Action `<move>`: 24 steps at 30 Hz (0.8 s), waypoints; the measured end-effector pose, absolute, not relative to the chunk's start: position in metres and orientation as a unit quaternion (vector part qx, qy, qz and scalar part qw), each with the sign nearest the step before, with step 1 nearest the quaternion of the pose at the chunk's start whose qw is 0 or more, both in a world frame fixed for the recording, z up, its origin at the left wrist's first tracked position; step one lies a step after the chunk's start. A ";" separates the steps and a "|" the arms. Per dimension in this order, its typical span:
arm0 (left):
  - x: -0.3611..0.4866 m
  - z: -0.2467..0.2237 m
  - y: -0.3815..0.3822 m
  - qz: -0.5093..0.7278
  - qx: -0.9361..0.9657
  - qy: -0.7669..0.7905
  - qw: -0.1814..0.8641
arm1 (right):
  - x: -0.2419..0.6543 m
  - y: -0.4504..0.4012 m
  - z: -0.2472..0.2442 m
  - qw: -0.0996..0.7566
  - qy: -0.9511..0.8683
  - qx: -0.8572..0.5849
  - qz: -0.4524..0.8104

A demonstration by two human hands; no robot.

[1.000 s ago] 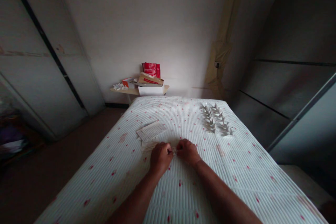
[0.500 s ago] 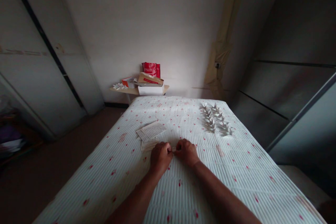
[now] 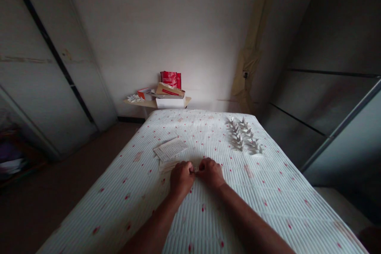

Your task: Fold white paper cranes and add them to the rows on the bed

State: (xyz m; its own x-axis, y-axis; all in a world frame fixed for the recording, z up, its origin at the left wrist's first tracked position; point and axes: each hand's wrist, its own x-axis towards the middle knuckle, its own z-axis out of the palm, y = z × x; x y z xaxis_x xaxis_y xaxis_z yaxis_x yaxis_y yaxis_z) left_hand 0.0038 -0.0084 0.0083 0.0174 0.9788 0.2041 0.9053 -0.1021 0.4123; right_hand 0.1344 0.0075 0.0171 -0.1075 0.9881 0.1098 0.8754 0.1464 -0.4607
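Note:
Close together over the bed, my left hand [image 3: 182, 176] and my right hand [image 3: 210, 172] pinch a small piece of folded paper [image 3: 196, 169] between their fingertips. Most of that paper is hidden by the fingers, so its shape cannot be made out. Just beyond my left hand lie printed paper sheets [image 3: 170, 149], loosely stacked at different angles. Farther off to the right, several folded paper cranes [image 3: 238, 138] stand in two rows on the cover.
A ribbed white bedspread [image 3: 238, 210] with red specks spreads under everything. Behind the bed's far edge, a small shelf [image 3: 150, 103] bears a white box [image 3: 170, 103], a red bag [image 3: 170, 79] and white folded pieces [image 3: 135, 98]. Grey cabinets [image 3: 315, 99] flank the right side.
Both hands stay nearly in place, still pinching the paper. Less of it shows between the fingertips now. The whole view has shifted very slightly.

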 end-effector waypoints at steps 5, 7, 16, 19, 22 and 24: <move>0.003 0.005 -0.008 0.223 0.712 0.661 0.073 | 0.137 0.009 0.016 0.198 -0.732 -0.633 0.155; 0.003 0.005 -0.011 0.226 0.719 0.653 0.070 | 0.142 0.010 0.016 0.205 -0.741 -0.616 0.173; 0.008 0.012 -0.027 0.202 0.736 0.646 0.007 | 0.157 0.008 0.014 0.265 -0.802 -0.489 0.220; 0.009 0.012 -0.027 0.192 0.732 0.653 -0.005 | 0.158 0.008 0.016 0.257 -0.804 -0.486 0.226; 0.011 0.014 -0.027 0.173 0.732 0.658 -0.015 | 0.161 0.007 0.020 0.260 -0.802 -0.473 0.255; 0.011 0.016 -0.027 0.163 0.732 0.661 -0.018 | 0.162 0.006 0.023 0.257 -0.799 -0.474 0.266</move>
